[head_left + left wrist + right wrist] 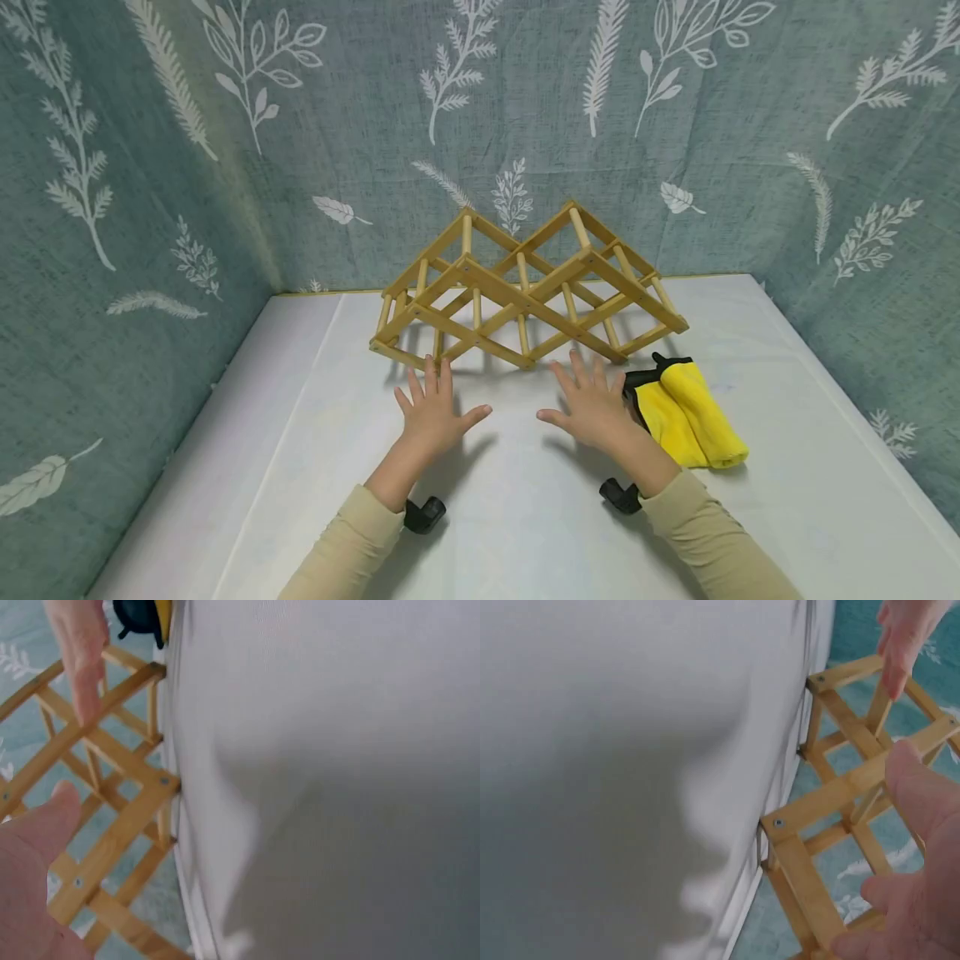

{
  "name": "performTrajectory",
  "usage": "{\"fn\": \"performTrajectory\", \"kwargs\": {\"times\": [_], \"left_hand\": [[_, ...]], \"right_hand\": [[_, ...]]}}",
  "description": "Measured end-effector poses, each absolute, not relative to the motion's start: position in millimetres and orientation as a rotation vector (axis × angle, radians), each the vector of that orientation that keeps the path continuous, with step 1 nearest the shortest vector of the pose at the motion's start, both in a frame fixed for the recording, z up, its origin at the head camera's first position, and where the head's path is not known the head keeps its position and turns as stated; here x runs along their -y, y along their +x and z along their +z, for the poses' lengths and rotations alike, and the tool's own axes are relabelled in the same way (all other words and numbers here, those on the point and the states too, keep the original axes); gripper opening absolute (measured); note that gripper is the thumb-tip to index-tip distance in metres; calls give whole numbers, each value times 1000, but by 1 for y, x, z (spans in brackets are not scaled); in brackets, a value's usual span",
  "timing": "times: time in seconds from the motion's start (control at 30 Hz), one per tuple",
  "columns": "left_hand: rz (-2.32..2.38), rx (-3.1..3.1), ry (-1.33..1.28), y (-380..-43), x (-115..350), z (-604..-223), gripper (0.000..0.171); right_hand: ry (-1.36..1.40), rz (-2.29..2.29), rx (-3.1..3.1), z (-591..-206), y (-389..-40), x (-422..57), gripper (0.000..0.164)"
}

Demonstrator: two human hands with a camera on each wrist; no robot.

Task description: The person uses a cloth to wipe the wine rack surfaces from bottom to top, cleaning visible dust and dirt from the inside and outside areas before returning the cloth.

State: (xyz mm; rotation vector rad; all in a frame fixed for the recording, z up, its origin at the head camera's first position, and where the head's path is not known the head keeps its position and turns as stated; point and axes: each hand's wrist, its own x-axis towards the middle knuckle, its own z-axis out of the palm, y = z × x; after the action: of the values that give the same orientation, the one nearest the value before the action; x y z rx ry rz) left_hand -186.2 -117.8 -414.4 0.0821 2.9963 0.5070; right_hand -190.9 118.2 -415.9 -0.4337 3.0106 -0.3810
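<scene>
A folding wooden rack [527,304], of crossed slats joined by round dowels, stands unfolded at the back of the white table. My left hand [431,421] is held out before its left half, fingers spread and thumb pointing inward. Mirroring it, my right hand [596,408] spreads its fingers before the right half, beside a yellow cloth [693,417] with black edging. Both palms face down and hold nothing; their shadows fall on the table. In the left wrist view the rack [120,840] shows beyond my left thumb. The right wrist view has the rack [832,799] past my right hand [930,862].
The white-covered table [315,467] reaches back to a grey-green curtain [360,125] with white leaf prints, which also closes in both sides. A dark object [641,379] lies against the yellow cloth's left edge. Black camera mounts [425,515] sit at both wrists.
</scene>
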Motion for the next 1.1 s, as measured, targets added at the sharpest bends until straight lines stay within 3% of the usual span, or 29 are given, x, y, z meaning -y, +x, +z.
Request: {"fn": "performTrajectory", "kwargs": {"times": [0.43, 0.63, 1.1], "left_hand": [[703, -3139, 69, -182, 171, -407, 108], [684, -3283, 61, -188, 195, -397, 107], [538, -3337, 114, -227, 228, -379, 93]], "right_hand": [[-386, -400, -3070, -403, -181, -172, 76], [-231, -384, -3047, -401, -172, -202, 80], [-40, -543, -2861, -413, -169, -246, 106]]}}
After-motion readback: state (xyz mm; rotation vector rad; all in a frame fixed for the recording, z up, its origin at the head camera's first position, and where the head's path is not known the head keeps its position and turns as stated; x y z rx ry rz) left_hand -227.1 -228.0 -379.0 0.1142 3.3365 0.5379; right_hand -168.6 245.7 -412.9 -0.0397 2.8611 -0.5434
